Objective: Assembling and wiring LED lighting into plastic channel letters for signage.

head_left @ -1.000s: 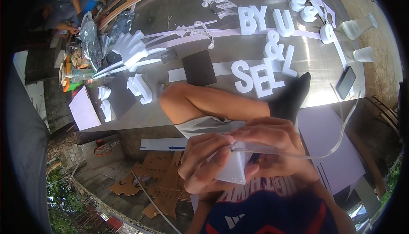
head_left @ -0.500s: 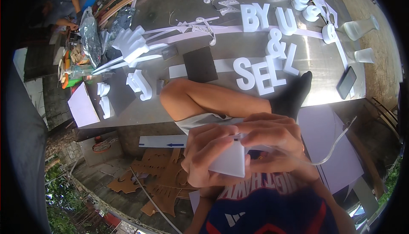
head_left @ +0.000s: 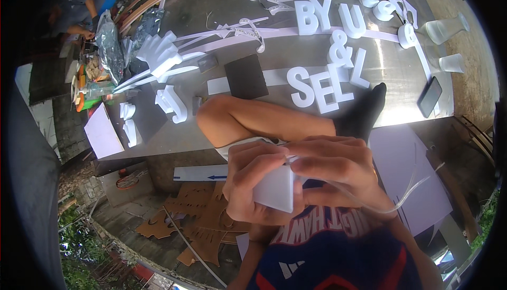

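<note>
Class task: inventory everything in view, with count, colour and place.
White flat-faced block: 1, white, held at lower centre
Thin flexible tube: 1, clear, trailing right
Metal table: 1, grey, upper half
Raised letters and shapes: over ten, white, on the table
Flat square sheet: 1, black, table's middle
Rectangular phone: 1, black, table's right edge
Tapered containers: 2, translucent, table's right edge
Large flat sheet: 1, pale lilac, lower right
Cut cardboard sheets: several, brown, lower left
Small clutter: uncountable, mixed colours, left edge
Co-worker: 1, grey and blue clothing, upper left
Jersey: 1, dark blue and red, bottom centre
Leg: 1, bare with black sock, over the near table edge
Left hand, right hand: 2, bare, lower centre
</note>
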Demonstrator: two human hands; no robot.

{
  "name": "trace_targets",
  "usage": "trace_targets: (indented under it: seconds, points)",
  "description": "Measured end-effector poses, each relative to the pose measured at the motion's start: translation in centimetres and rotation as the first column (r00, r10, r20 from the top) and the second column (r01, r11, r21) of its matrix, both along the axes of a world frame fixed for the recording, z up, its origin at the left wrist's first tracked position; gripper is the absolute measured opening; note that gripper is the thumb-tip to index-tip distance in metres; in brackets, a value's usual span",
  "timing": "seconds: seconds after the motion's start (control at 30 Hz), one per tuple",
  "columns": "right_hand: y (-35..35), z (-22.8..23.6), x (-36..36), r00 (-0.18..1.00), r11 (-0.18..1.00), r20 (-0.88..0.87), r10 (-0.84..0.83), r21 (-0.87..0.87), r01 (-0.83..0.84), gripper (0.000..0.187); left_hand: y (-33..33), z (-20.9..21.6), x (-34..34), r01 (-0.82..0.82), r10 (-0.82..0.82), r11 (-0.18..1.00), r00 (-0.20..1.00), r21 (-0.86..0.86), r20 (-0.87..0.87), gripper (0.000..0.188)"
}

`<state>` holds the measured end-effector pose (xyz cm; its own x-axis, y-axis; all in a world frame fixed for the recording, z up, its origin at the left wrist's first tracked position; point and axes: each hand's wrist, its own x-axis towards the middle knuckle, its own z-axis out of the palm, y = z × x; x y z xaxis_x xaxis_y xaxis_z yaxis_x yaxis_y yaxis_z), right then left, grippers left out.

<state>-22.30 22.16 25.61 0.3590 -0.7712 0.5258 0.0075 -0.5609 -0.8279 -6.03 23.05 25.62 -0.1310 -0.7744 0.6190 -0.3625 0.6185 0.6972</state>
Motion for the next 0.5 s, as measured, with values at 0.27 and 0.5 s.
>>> trace_targets:
  seconds: [0.27, 0.5]
  points:
    - [-0.01, -0.53, 0.44, 0.997, 0.997, -0.019, -0.075, -0.014, 0.075, 0.042, -0.14, -0.6, -0.82, -0.088, 0.088, 0.996, 0.987, 0.008, -0.132, 0.034]
    - [0.17, -0.22, 0.52, 0.998, 0.987, 0.039, -0.05, 0.157, 0.043, 0.025, 0.02, -0.86, -1.0, -0.149, 0.156, 0.987, 0.975, 0.053, -0.157, 0.04]
